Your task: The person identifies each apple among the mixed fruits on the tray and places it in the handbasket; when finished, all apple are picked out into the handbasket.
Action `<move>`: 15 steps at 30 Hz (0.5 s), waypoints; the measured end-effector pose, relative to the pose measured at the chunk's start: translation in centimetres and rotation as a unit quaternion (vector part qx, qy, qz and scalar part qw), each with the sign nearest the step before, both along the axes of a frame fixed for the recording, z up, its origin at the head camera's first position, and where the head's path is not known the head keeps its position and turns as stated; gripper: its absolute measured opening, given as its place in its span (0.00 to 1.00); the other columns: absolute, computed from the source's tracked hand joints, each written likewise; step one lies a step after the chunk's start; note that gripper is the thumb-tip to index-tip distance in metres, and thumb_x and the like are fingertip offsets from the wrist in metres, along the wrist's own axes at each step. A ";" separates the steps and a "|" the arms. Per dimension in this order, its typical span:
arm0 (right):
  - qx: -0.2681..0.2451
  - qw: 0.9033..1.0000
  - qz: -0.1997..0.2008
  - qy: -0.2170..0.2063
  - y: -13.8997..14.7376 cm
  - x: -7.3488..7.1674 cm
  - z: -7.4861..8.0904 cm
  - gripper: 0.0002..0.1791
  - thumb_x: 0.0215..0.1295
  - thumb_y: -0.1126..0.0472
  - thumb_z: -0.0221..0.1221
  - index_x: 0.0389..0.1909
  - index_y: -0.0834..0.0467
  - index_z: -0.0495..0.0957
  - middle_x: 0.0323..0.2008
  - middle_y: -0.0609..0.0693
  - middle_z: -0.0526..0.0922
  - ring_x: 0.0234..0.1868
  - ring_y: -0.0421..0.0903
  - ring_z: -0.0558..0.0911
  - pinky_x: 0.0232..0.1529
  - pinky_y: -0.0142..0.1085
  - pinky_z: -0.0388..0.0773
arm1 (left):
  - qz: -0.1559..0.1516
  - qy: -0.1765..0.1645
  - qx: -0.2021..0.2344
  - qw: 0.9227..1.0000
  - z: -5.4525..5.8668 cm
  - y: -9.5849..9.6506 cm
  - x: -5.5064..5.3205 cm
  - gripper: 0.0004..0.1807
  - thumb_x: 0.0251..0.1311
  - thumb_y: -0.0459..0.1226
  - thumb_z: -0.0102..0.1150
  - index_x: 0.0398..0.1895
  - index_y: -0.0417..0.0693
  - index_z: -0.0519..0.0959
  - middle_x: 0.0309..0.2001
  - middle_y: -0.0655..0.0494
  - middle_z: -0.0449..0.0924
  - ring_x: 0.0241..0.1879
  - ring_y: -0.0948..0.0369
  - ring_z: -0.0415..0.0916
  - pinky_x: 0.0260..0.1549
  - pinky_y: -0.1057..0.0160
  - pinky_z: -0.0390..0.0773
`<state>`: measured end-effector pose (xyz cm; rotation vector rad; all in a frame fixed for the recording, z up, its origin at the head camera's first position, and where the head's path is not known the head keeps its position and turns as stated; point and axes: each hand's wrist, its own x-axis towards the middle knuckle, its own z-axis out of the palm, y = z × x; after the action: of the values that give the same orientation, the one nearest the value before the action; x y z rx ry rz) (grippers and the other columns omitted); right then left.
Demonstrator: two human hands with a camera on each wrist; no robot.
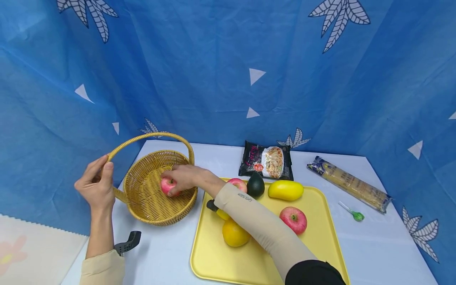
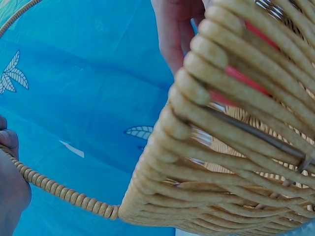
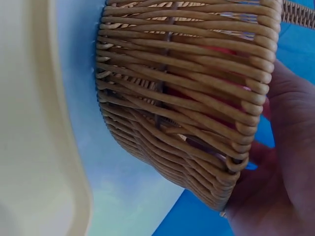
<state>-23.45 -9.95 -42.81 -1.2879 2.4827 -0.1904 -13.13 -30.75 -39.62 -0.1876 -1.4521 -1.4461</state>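
In the head view, my left hand (image 1: 95,185) grips the arched handle (image 1: 156,135) of a round wicker basket (image 1: 137,192) near its left end. My right hand (image 1: 188,177) reaches over the basket's right rim and holds a red apple (image 1: 166,185) inside, low over the woven bottom. The left wrist view has the basket's wall (image 2: 206,162) up close, with red showing through the weave. From the right wrist, the thumb side of the right hand appears at the rim, and the wall partly hides the apple.
Right of the basket, a yellow tray (image 1: 213,267) bears an orange (image 1: 235,233), an avocado (image 1: 255,185), a mango (image 1: 286,190), and more apples, one large (image 1: 293,220). My right forearm crosses it. Behind lie a black food packet (image 1: 265,160), a pasta pack (image 1: 350,184) and a green lollipop (image 1: 357,215).
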 end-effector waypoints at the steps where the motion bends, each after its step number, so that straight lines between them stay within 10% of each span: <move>1: 0.003 1.000 -0.003 0.000 0.0 0.0 0.0 0.42 0.61 0.33 0.64 0.75 0.35 0.61 0.61 0.43 0.72 0.54 0.39 0.74 0.54 0.35 0.73 | 0.001 0.000 0.000 1.000 0.0 0.0 0.0 0.12 0.57 0.23 0.67 0.43 0.23 0.83 0.37 0.53 0.89 0.17 0.70 0.66 0.20 0.79 0.65; 15: -0.008 0.999 -0.029 0.029 -0.3 -0.2 0.1 0.38 0.65 0.43 0.64 0.74 0.38 0.62 0.68 0.51 0.67 0.58 0.44 0.76 0.54 0.37 0.77 | 0.003 -0.002 0.000 1.000 0.3 0.2 0.1 0.11 0.57 0.22 0.65 0.43 0.22 0.83 0.37 0.54 0.88 0.17 0.70 0.66 0.20 0.79 0.65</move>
<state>-23.66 -10.25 -42.76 -1.2445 2.5756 -0.1899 -13.00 -30.56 -39.35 -0.1795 -1.4552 -1.4429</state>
